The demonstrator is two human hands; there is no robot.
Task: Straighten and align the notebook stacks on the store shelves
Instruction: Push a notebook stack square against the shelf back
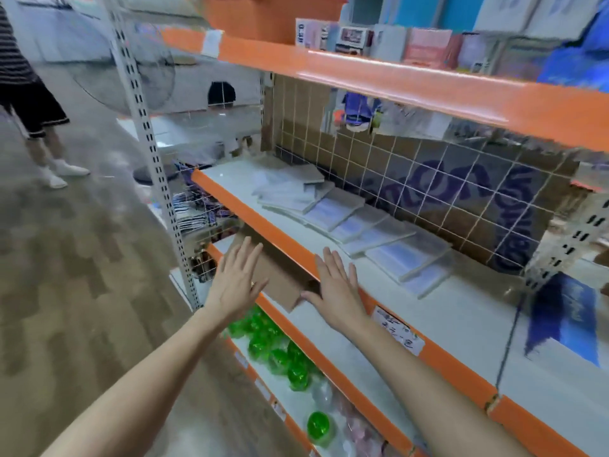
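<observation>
Several plastic-wrapped pale blue and white notebooks point(356, 222) lie in a slanted, overlapping row on the white middle shelf point(461, 311), along its wire-grid back. A looser pile point(290, 189) sits at the row's left end. My left hand point(237, 278) is flat with straight fingers, in front of the shelf's orange front edge, over a brown cardboard piece point(280, 278). My right hand point(336, 285) is flat too, fingers straight, at the shelf's front edge, short of the notebooks. Neither hand holds anything.
An orange top shelf point(428, 84) overhangs with upright booklets point(425, 44). The lower shelf holds green plastic balls point(280, 354). A handwritten price label point(398, 331) sticks on the shelf edge. A blue packet point(566, 318) lies at right. A person's legs point(43, 133) and a floor fan point(145, 77) are left in the aisle.
</observation>
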